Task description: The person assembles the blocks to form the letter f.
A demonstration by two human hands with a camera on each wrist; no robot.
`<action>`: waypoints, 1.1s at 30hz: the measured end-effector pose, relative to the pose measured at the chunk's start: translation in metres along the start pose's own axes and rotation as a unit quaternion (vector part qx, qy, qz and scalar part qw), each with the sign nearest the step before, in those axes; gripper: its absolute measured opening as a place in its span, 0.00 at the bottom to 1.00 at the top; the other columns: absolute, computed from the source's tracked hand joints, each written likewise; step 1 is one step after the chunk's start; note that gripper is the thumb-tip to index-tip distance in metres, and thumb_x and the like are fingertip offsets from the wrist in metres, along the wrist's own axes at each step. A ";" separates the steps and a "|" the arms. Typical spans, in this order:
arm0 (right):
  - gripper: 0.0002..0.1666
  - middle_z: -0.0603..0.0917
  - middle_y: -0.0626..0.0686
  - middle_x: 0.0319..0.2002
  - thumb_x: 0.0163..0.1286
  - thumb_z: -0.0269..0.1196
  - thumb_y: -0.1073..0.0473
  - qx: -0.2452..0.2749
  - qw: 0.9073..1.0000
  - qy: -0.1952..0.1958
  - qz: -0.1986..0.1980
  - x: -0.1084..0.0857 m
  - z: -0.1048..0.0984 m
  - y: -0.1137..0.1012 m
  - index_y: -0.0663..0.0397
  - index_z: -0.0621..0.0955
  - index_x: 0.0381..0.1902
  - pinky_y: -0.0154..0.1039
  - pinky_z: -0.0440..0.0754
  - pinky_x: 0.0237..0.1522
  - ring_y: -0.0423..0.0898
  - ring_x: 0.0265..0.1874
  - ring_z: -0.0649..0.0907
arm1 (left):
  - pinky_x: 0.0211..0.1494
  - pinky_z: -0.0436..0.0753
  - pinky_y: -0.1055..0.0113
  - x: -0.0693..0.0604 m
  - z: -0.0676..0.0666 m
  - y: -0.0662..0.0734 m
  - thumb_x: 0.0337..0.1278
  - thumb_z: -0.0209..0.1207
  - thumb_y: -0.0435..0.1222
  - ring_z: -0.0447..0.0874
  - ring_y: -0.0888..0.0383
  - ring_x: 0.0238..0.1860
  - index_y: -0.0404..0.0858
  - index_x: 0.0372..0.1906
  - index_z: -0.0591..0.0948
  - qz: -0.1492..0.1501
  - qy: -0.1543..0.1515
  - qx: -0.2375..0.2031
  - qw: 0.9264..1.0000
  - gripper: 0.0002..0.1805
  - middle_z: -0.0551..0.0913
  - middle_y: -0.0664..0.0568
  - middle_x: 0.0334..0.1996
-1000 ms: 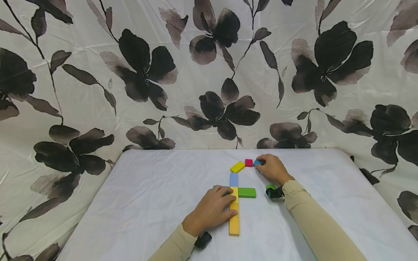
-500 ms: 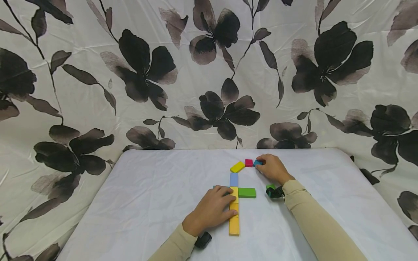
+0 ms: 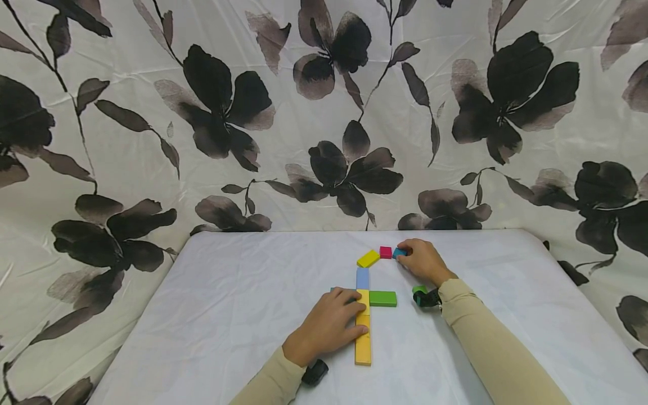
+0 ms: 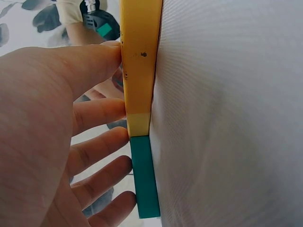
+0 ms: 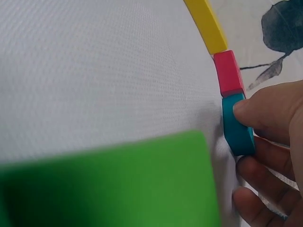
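My right hand (image 3: 424, 261) pinches a small blue block (image 5: 235, 125) at the far end of the table, thumb on top. That block touches a red block (image 3: 386, 252), and a yellow block (image 3: 368, 259) slants away from the red one. My left hand (image 3: 329, 322) lies with extended fingers, tips touching the column of yellow-orange blocks (image 3: 363, 346). In the left wrist view, other fingertips touch a teal block (image 4: 145, 177), mostly hidden by the hand in the head view. A light blue block (image 3: 362, 278) tops the column, and a green block (image 3: 383, 299) adjoins its right side.
Another green block (image 5: 142, 184) looms blurred in the right wrist view; the head view shows it beside the right wrist. A white cloth (image 3: 228, 298) covers the table. Behind it hangs a floral backdrop (image 3: 283, 214). Black wrist cameras (image 3: 315, 372) sit below the wrists.
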State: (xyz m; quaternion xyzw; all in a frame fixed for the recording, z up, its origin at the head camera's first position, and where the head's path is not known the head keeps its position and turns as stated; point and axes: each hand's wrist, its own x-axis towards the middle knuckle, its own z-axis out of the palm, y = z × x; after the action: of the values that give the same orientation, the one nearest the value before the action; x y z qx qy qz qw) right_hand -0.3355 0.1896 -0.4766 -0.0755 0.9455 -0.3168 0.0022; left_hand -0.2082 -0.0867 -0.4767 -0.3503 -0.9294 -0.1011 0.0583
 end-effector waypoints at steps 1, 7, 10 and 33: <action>0.21 0.83 0.58 0.48 0.68 0.67 0.58 0.000 1.000 0.000 0.000 0.000 0.000 0.000 0.62 0.82 0.57 0.51 0.79 0.54 0.52 0.43 0.79 | 0.62 0.75 0.57 0.000 0.000 0.000 0.64 0.60 0.59 0.72 0.56 0.61 0.49 0.57 0.84 0.001 0.000 0.000 1.000 0.26 0.77 0.55 0.60; 0.22 0.83 0.57 0.48 0.68 0.67 0.58 0.000 1.000 0.002 0.001 -0.001 0.000 0.001 0.61 0.82 0.57 0.51 0.79 0.54 0.52 0.43 0.78 | 0.63 0.74 0.57 0.000 -0.001 0.000 0.64 0.59 0.60 0.72 0.55 0.61 0.48 0.57 0.84 0.002 0.001 0.002 1.000 0.26 0.77 0.55 0.61; 0.22 0.83 0.57 0.48 0.68 0.67 0.57 0.004 1.000 0.005 -0.002 -0.002 0.000 0.002 0.61 0.82 0.58 0.50 0.80 0.53 0.52 0.43 0.78 | 0.63 0.74 0.57 0.001 -0.001 0.000 0.64 0.59 0.60 0.72 0.55 0.61 0.48 0.57 0.84 0.002 0.001 0.001 1.000 0.26 0.77 0.55 0.61; 0.24 0.84 0.58 0.53 0.70 0.66 0.54 0.054 0.996 0.069 0.003 -0.055 -0.021 0.005 0.58 0.81 0.60 0.58 0.77 0.55 0.57 0.52 0.82 | 0.63 0.74 0.57 0.000 -0.001 0.000 0.63 0.60 0.59 0.72 0.55 0.61 0.48 0.57 0.85 0.005 0.001 0.001 1.000 0.26 0.77 0.54 0.60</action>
State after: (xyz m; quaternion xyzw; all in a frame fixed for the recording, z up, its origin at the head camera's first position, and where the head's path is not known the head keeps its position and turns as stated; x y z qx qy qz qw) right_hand -0.2826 0.2142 -0.4657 -0.0506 0.9251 -0.3719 -0.0580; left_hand -0.2082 -0.0867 -0.4754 -0.3546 -0.9277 -0.1005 0.0602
